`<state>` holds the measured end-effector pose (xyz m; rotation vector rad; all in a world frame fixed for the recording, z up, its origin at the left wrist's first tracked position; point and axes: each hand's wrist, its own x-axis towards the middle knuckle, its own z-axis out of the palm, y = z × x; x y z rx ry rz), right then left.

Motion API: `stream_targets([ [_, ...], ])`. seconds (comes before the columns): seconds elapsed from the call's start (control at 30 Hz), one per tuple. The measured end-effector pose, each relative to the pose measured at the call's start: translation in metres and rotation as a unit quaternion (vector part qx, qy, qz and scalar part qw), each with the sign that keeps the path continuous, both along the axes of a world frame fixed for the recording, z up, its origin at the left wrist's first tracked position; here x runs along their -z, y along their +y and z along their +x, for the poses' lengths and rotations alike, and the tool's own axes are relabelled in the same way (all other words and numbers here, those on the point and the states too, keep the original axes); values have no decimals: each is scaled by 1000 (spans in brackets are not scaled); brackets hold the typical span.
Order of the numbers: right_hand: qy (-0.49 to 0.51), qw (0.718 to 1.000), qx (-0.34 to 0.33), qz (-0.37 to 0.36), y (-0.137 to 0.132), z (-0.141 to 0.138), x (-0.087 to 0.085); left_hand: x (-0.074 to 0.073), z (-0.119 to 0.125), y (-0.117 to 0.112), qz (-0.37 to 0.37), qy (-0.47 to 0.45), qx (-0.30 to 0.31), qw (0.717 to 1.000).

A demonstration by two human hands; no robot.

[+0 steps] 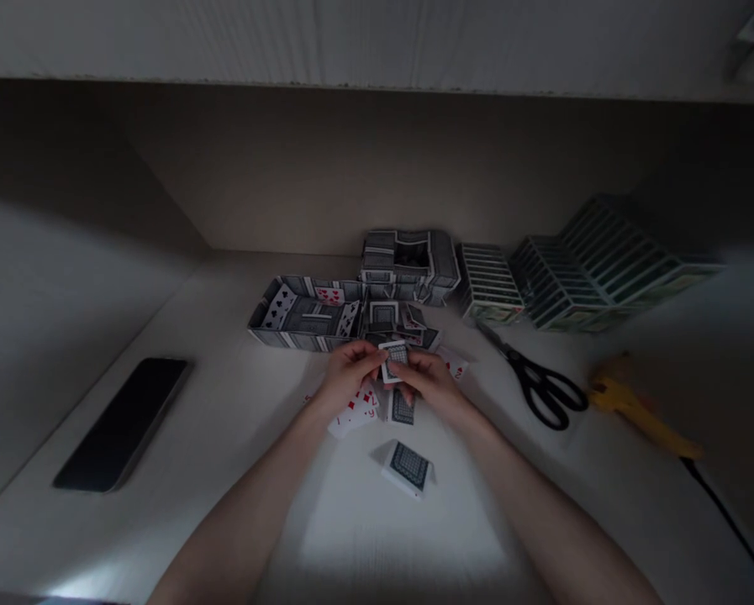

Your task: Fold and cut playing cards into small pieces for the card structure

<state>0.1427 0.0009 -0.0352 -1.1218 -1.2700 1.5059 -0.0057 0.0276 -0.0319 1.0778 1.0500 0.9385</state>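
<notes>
White playing card [394, 361] with a dark patterned back sits between both hands, just in front of a card structure [307, 315] on the bench [225, 454]. Left hand [345, 378] and right hand [430, 382] close on it in a fingertip pinch at the edges, a light, even hold that leaves the back showing. Card looks flat.

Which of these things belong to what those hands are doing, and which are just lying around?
Part of the work:
left hand and right hand, holding a dark-backed playing card
loose red-and-white playing cards
walled constructions of playing cards

Just lying around:
black-handled scissors
blurred yellow corded tool
black smartphone
</notes>
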Motion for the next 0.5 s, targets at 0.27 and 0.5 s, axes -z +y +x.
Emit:
stream_targets([
  [0.27, 11, 1000, -20, -16, 2, 1, 2, 0, 1, -1, -1, 11, -3, 1000],
  [0.5, 27, 999, -18, -29, 2, 0, 0, -2, 3, -1, 6, 19, -6, 1000],
])
